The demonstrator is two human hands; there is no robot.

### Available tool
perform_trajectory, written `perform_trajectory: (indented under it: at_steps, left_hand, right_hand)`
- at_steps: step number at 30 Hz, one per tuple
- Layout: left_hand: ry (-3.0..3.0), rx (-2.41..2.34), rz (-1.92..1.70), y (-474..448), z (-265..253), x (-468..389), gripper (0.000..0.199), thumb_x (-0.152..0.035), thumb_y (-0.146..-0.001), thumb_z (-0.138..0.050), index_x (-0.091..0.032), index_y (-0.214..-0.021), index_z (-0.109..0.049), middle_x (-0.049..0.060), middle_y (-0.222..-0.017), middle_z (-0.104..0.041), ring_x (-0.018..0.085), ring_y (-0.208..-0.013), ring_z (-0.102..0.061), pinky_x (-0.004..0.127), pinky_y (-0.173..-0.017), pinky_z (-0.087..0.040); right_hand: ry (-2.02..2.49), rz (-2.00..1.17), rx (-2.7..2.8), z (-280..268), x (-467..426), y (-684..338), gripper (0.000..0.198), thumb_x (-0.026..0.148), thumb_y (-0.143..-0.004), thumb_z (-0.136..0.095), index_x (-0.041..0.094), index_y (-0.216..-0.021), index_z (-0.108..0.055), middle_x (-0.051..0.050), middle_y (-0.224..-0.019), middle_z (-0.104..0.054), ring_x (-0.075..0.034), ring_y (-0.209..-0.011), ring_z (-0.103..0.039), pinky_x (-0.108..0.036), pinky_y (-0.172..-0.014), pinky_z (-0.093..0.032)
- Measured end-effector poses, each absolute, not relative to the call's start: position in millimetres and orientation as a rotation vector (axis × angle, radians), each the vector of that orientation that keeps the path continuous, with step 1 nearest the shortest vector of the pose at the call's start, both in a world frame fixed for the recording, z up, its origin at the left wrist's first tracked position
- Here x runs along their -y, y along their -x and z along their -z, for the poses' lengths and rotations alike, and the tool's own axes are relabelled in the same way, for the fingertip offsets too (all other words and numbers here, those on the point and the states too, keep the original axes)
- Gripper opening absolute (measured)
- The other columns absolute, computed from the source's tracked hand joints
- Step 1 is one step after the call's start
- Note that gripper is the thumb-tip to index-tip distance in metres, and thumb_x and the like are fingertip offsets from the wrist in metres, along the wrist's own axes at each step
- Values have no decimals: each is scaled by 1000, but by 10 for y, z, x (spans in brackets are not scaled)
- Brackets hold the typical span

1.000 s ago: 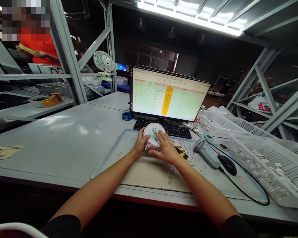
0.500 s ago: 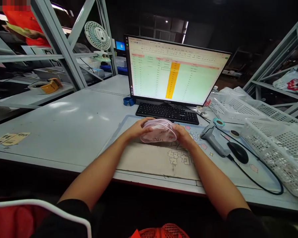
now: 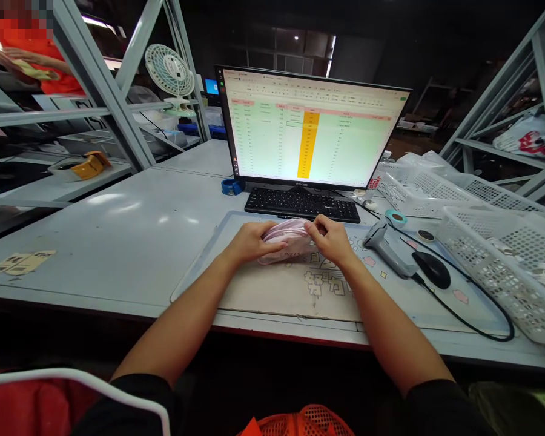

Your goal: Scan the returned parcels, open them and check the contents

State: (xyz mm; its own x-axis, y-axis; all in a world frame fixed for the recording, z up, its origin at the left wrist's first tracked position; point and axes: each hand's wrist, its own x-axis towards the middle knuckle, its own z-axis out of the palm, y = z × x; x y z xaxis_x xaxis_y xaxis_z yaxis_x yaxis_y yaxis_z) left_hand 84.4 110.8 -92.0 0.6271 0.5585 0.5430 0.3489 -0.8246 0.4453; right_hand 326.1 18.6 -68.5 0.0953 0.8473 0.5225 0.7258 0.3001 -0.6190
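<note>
Left hand (image 3: 249, 242) clamped a glossy pink rounded pouch (image 3: 298, 241); right hand (image 3: 335, 243) — flatter against its end half a second earlier — now pinched its upper right edge, apparently narrowing work there. Pouch sat above the pale-blue printed mat (image 3: 206, 260), before the black rectangular keyboard (image 3: 300, 204).

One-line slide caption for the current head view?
Left hand grips a pink pouch, right hand at its edge, in front of a keyboard and lit monitor.
</note>
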Motion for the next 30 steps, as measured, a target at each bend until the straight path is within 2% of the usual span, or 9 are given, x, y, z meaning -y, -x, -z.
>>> perform_trajectory:
  at_steps: [6,10,13,15,18,21,26,28,30]
  left_hand:
    - [-2812,-625,-1098,-870,943,-1035,56,-68,-94,-67,-18,-117,-77,9,-93,-78,25,-82,-72,34,-75,-50]
    - [-2640,-595,-1175,-840,909,-1066,58,-69,-86,-77,-21,-118,-74,9,-104,-79,28,-95,-74,37,-86,-55]
    - [-2300,-590,-1311,-765,872,-1166,76,-68,-73,-88,-23,-130,-67,11,-129,-73,32,-119,-69,41,-103,-54]
    - [-2044,-528,-1404,-724,856,-1247,89,-73,-70,-87,-23,-139,-59,15,-143,-64,33,-128,-65,43,-106,-53]
    - [-1771,-372,-1471,-743,844,-1299,104,-84,-67,-82,-22,-144,-50,19,-148,-58,36,-134,-60,44,-108,-53]
    - [-1681,-231,-1348,-858,842,-1214,109,-89,-66,-78,-19,-145,-48,21,-146,-58,40,-139,-54,48,-111,-51]
    - [-1630,-305,-1359,-992,918,-1066,95,-78,-77,-76,-22,-146,-42,18,-150,-53,36,-139,-55,49,-114,-50]
    - [-1625,-470,-1412,-997,962,-1077,92,-73,-82,-73,-25,-149,-34,17,-148,-54,33,-134,-59,47,-107,-55]
    - [-1553,-623,-1356,-1006,996,-1097,92,-73,-85,-70,-27,-152,-25,18,-145,-56,32,-124,-65,44,-91,-62]
  right_hand:
    - [1551,-345,1785,557,-95,-3346,34,46,-93,-56,22,-69,-52,2,-63,-51,-14,-62,-42,-31,-61,-28]
    - [1359,-700,1647,559,-91,-3363,35,50,-91,-60,23,-70,-53,2,-63,-52,-13,-61,-42,-29,-59,-30]
    - [1116,-943,1393,597,-131,-3328,40,55,-85,-71,22,-69,-54,4,-60,-47,-12,-57,-38,-28,-57,-30]
    - [972,-1049,1205,604,-156,-3293,44,55,-77,-79,23,-67,-52,6,-58,-42,-11,-55,-35,-26,-54,-29]
    - [792,-1184,1003,578,-160,-3227,49,52,-73,-84,23,-65,-45,7,-58,-36,-10,-54,-33,-25,-53,-32]
    - [730,-1278,989,591,-153,-3156,47,53,-79,-80,23,-66,-45,6,-60,-36,-11,-55,-37,-26,-54,-38]
    - [1010,-957,1170,821,-255,-3127,53,73,-84,-66,23,-71,-54,3,-59,-49,-13,-54,-46,-28,-53,-39]
    - [1164,-769,1282,914,-297,-3147,56,76,-89,-56,24,-70,-52,2,-59,-52,-13,-55,-46,-28,-55,-38]
    - [1272,-576,1350,967,-309,-3156,56,73,-96,-48,24,-69,-48,2,-60,-51,-14,-58,-46,-29,-58,-37]
